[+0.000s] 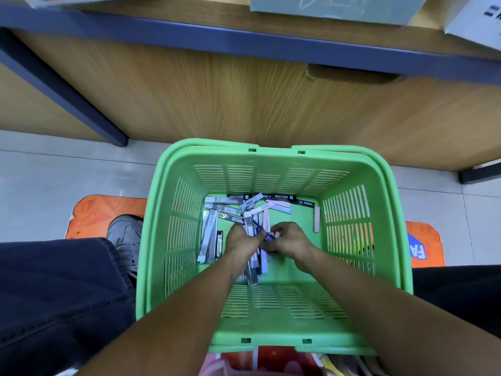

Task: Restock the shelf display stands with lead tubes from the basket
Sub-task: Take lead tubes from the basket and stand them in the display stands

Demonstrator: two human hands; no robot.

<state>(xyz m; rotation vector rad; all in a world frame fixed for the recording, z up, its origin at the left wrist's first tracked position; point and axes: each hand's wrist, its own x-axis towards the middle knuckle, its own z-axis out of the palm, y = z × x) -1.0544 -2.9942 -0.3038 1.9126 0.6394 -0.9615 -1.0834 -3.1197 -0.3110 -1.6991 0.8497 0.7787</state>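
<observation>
A green plastic basket (162,213) sits on the floor between my legs, with several flat lead tubes (225,200) scattered on its bottom. Both arms reach down into it. My left hand (240,241) grips a bundle of lead tubes (252,270) that sticks out past both sides of the fist. My right hand (287,240) is curled beside it and pinches a small tube with a blue end (271,236) against the bundle. More tubes lie along the basket's far wall and left side. One pale tube (316,219) leans at the right wall.
A wooden shelf unit (244,99) with a dark blue frame (217,36) rises just behind the basket. Boxes (333,6) stand on its upper board. My knee in dark trousers (54,294) and a grey shoe (126,234) are left of the basket. Orange floor stickers (92,215) lie under it.
</observation>
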